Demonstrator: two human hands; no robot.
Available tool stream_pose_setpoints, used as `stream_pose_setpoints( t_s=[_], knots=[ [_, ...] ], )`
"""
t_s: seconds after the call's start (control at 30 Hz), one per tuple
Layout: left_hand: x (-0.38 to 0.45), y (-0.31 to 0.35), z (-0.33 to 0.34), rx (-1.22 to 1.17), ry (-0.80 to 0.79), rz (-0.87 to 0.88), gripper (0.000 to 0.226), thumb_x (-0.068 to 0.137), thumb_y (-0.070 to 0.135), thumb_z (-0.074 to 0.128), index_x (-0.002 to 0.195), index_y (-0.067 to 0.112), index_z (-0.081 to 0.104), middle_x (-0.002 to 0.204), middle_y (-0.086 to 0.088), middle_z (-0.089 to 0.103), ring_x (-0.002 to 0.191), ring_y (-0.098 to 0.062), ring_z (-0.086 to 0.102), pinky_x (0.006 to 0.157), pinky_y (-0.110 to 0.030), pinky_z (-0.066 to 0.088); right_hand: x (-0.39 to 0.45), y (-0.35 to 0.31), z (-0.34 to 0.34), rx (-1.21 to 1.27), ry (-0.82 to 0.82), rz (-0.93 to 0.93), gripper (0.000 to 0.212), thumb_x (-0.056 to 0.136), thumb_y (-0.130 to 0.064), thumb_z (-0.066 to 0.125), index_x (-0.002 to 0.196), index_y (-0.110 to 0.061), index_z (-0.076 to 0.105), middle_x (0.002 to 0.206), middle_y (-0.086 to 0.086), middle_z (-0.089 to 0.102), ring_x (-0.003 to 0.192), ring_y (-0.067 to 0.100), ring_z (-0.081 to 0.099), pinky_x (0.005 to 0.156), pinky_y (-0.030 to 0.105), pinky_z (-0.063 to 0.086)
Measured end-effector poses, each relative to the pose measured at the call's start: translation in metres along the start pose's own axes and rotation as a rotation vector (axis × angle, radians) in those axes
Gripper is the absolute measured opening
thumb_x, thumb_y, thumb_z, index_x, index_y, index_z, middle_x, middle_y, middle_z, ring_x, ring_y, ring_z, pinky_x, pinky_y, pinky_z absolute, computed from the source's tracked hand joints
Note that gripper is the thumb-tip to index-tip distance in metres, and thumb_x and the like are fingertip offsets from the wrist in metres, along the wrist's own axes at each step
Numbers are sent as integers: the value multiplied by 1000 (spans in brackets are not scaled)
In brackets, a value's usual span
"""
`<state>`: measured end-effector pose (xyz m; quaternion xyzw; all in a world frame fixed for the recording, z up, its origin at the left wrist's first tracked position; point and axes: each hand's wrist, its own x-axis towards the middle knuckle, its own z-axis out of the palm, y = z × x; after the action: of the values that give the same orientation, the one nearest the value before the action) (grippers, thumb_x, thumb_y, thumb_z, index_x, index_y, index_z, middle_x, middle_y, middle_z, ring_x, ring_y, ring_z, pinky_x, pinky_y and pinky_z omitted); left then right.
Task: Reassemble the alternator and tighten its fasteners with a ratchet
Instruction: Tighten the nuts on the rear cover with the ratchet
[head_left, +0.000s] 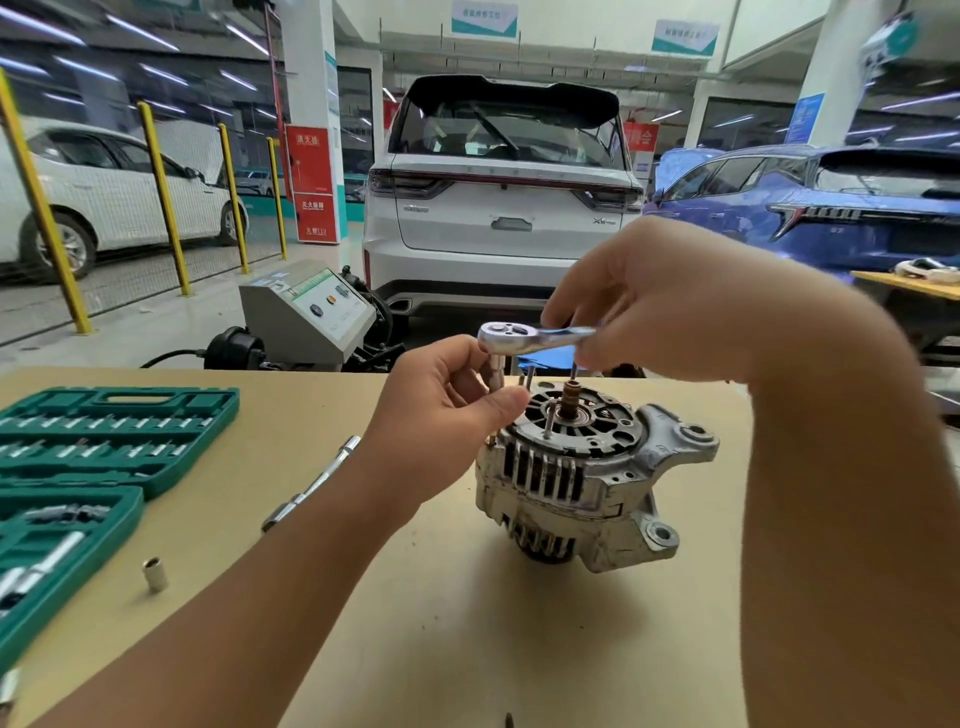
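Steadying the socket (496, 375) upright between my left hand's (447, 410) pinched fingertips, I keep its long axis vertical over a through-bolt at the alternator's (587, 467) near-left rim on the tabletop (363, 597). My right hand (660, 296), closed around the ratchet (530, 336) handle, reaches in from the right with the handle lying level.

Head-worn view, forward-down, close over workbench (467, 623)

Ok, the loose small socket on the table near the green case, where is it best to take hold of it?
Grip the socket by its round side wall, coming from above with thumb and finger. It stands upright on the table, open end up, with free space around it; the green case is to its left.
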<state>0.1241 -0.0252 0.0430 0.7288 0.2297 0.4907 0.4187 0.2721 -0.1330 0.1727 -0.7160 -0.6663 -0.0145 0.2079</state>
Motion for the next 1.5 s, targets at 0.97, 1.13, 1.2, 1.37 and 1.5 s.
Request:
stream_pose_setpoints(
  t_s=[0.97,1.13,1.2,1.37,1.5],
  knots=[
    [-2,4,6,-43,28,54,17,88,16,80,79,30,76,61,1,53,52,-11,37,46,-22,36,6,-10,10,-43,26,0,20,85,-17,76,97,-32,78,89,-9,73,82,13,67,66,26,55],
    [-3,3,11,15,29,87,18,87,16,81,82,32,73,60,10,55,53,-8,40,53,-33,43,-6,-6,0,-92,-165,-42,26,78,-27,80,101,-35,73,65,-14,73,56,0,67,56,25,46],
    [-3,4,7,8,-16,72,16,87,16,81,82,29,73,63,6,56,54,-11,41,54,-31,42,-4,1,-3,-30,-101,-18,25,81,-22,80,98,-39,75,69,-16,72,52,-3,62,51,20,42],
    [-4,7,2,-47,-125,61,13,89,12,79,83,20,71,65,-10,53,57,-19,41,53,-28,40,1,4,1,-33,-15,0,7,83,-27,80,86,-33,77,68,-11,70,60,7,63,54,22,44],
    [-5,8,7,-13,-69,85,16,88,13,80,79,23,71,63,-6,53,57,-18,40,55,-33,39,-13,2,-11,60,-184,-55,18,74,-33,84,90,-32,74,68,-11,74,60,6,70,63,31,53]
  ],
)
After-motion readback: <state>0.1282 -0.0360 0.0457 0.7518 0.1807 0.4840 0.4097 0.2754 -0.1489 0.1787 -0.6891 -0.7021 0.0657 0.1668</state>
